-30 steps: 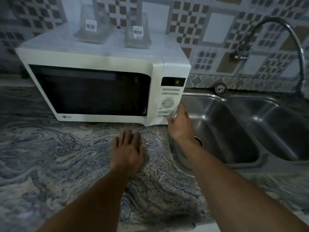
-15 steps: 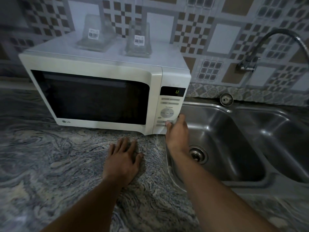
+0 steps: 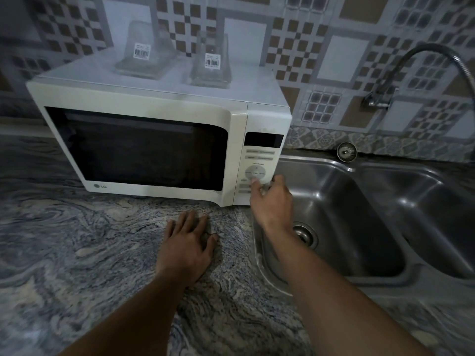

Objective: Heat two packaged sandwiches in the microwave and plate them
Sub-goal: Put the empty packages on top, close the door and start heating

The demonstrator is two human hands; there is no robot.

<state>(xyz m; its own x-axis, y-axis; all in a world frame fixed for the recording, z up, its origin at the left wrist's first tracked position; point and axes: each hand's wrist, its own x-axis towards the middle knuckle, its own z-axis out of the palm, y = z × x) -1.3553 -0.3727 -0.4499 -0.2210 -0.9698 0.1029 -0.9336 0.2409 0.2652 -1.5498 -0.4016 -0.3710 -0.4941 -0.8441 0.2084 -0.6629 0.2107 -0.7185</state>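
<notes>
The left hand (image 3: 189, 244) lay flat, palm down and fingers spread, on the marbled surface (image 3: 77, 253) just in front of the microwave (image 3: 144, 104), holding nothing. The right hand (image 3: 272, 201) was raised to the control panel (image 3: 259, 155) on the microwave's right side; one outstretched fingertip (image 3: 253, 180) touched the lower edge of the round button pad (image 3: 255, 170); its other fingers were loosely curled and gripped nothing, though blur hid the finer detail.

The microwave door was closed, its window dark; the display (image 3: 263, 140) was dark too. Two clear wedge-shaped packs stood on the microwave's top, apart from each other, each with a barcode label facing forward: the left sandwich pack (image 3: 144, 55) towards the back, the right sandwich pack (image 3: 212, 64) nearer the middle.

A steel double sink (image 3: 359, 201) sat just right of the microwave; the right forearm crossed its near left corner; a curved tap (image 3: 411, 57) arched above it.
</notes>
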